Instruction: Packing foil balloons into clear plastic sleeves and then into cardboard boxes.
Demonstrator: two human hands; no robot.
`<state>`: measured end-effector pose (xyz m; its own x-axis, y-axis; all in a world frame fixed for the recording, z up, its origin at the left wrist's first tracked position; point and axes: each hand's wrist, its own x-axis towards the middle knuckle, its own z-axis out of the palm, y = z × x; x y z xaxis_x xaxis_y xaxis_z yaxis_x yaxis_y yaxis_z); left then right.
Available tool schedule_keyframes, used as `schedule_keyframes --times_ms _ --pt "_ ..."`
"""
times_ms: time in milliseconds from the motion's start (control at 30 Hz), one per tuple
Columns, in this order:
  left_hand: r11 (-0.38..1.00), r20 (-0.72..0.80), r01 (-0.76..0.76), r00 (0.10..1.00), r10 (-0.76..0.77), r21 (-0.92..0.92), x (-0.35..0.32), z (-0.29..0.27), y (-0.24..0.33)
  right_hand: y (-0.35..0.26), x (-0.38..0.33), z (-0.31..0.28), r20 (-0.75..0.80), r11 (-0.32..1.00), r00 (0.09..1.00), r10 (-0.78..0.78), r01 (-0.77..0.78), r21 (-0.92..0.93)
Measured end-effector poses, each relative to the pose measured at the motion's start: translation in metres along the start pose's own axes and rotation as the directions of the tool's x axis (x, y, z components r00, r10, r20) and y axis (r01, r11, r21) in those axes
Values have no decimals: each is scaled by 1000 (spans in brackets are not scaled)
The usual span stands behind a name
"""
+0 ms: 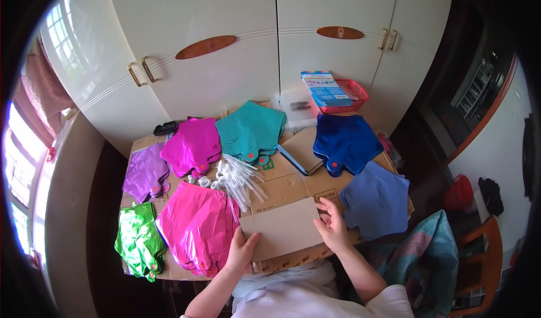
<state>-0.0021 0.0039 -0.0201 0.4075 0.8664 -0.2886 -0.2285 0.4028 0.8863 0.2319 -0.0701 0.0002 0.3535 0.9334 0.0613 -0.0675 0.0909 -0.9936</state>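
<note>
A flat cardboard sheet lies at lower centre of the frame on the tabletop. It looks light, stiff and easily creased, best gripped at opposite short edges. The left hand pinches its lower left corner; the right hand clasps its right edge. Pink foil balloons lie just left, white plastic sticks above.

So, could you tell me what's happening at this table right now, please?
A person holds a flat cardboard piece at the near edge of a cardboard-covered table, left hand at its lower left corner, right hand on its right edge. Around it lie stacks of foil balloons: pink, green, purple, magenta, teal and blue, plus clear plastic sticks.
</note>
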Motion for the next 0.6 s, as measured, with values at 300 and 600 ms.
schedule_keyframes --times_ms 300,600 --pt "425 125 -404 827 548 810 -27 8 28 -17 4 0 220 929 970 105 -175 327" --pt "836 286 -342 929 233 430 -21 -24 40 0 20 2 356 987 921 -159 152 48"
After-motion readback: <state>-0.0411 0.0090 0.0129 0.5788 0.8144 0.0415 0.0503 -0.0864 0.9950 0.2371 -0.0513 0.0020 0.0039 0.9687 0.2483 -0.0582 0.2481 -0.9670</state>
